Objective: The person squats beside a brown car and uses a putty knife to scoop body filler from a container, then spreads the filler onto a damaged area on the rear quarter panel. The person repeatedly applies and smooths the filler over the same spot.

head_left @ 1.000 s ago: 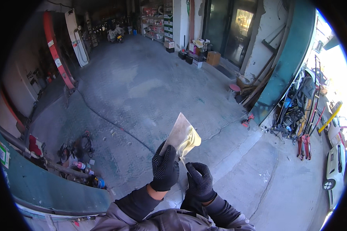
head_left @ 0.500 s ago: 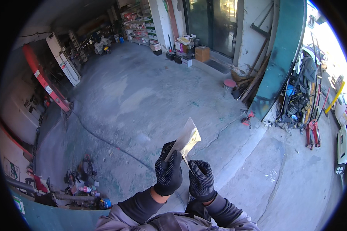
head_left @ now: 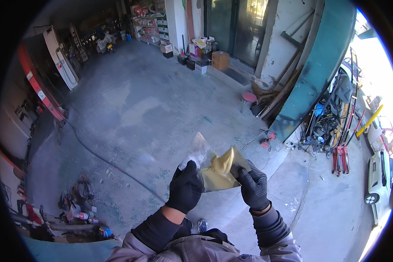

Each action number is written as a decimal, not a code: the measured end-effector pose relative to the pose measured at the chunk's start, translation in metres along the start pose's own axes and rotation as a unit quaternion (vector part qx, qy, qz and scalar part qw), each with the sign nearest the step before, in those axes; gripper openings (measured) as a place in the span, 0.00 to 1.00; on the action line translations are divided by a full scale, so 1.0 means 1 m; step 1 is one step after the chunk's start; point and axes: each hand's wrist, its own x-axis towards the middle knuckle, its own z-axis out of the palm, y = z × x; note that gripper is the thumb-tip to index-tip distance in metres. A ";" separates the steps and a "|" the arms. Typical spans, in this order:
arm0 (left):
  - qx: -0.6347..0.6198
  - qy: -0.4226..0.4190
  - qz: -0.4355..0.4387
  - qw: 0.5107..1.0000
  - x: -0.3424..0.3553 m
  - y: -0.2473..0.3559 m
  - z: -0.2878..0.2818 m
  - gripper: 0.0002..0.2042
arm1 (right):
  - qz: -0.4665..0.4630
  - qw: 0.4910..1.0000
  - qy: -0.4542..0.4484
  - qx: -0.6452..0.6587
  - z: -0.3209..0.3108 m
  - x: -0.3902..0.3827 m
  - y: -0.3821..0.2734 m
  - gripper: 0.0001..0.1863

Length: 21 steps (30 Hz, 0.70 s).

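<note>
Both my hands wear black gloves with small pale dots. My left hand (head_left: 184, 190) is closed on the edge of a thin, shiny, see-through sheet (head_left: 198, 150), whose pointed corner sticks up beyond the thumb. From it a gold-coloured film (head_left: 220, 168) stretches across to my right hand (head_left: 254, 188), curled and creased in the middle. The right fingers pinch the film's far side, partly hidden behind it. Whether the film and the clear sheet are still joined behind my left thumb, I cannot tell.
A red cordless power tool (head_left: 267, 139) lies on the concrete floor ahead right, near a red-topped stool (head_left: 249, 97). Red jacks (head_left: 341, 160) stand at right by piled scrap. A dark cable (head_left: 113, 165) crosses the floor. Bottles and cans (head_left: 88, 215) sit lower left.
My right hand has moved right, away from the left, drawing the gold film out wide between them. The clear sheet now shows apart at left. The view has shifted slightly.
</note>
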 end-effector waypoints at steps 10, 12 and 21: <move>-0.038 -0.036 0.058 0.997 0.116 0.038 -0.001 0.15 | 0.112 0.978 0.163 0.065 -0.023 0.076 0.028 0.12; -0.047 -0.033 0.055 0.997 0.148 0.045 0.004 0.15 | 0.100 0.972 0.179 0.114 -0.014 0.109 0.036 0.11; -0.020 -0.028 0.074 0.997 0.254 0.066 0.004 0.15 | 0.106 0.961 0.247 0.071 0.022 0.233 0.077 0.08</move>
